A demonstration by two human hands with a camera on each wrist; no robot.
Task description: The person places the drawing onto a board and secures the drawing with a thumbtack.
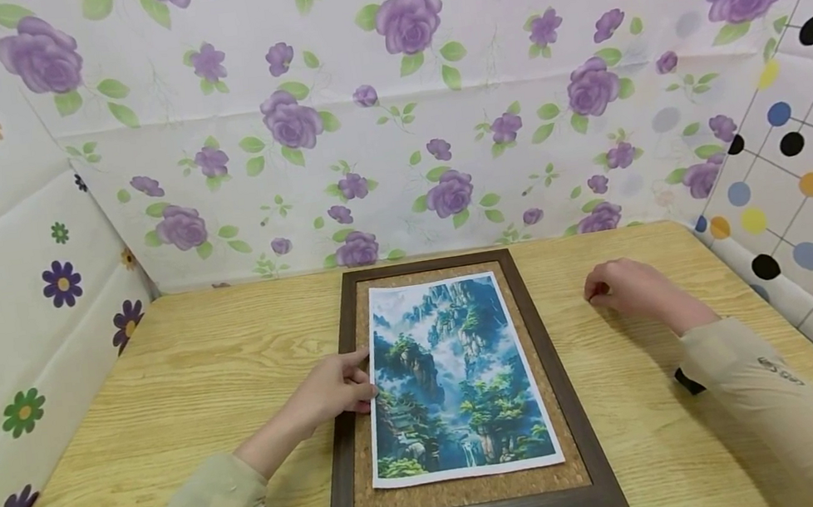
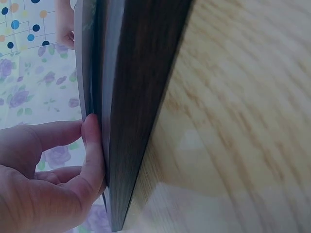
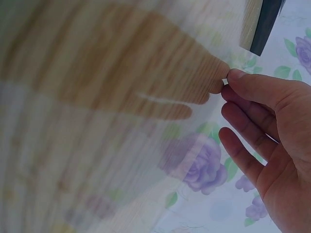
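A dark brown wooden frame (image 1: 582, 434) with a cork backing (image 1: 464, 491) lies flat on the wooden table (image 1: 194, 370). On the cork lies a landscape print (image 1: 458, 373) of green cliffs and mist. My left hand (image 1: 337, 388) rests on the frame's left rail, its straight fingers touching the print's left edge. The left wrist view shows these fingers (image 2: 92, 150) pressed against the frame's dark edge (image 2: 141, 97). My right hand (image 1: 617, 288) is on the table to the right of the frame, holding nothing I can see. Its fingers (image 3: 252, 121) are relaxed, one fingertip touching the tabletop (image 3: 97, 73).
Flower-patterned sheets (image 1: 391, 121) wall the table at the back and left; a dotted sheet (image 1: 802, 158) stands on the right. The frame's corner (image 3: 266, 24) shows above my right hand. Bare tabletop lies on both sides of the frame.
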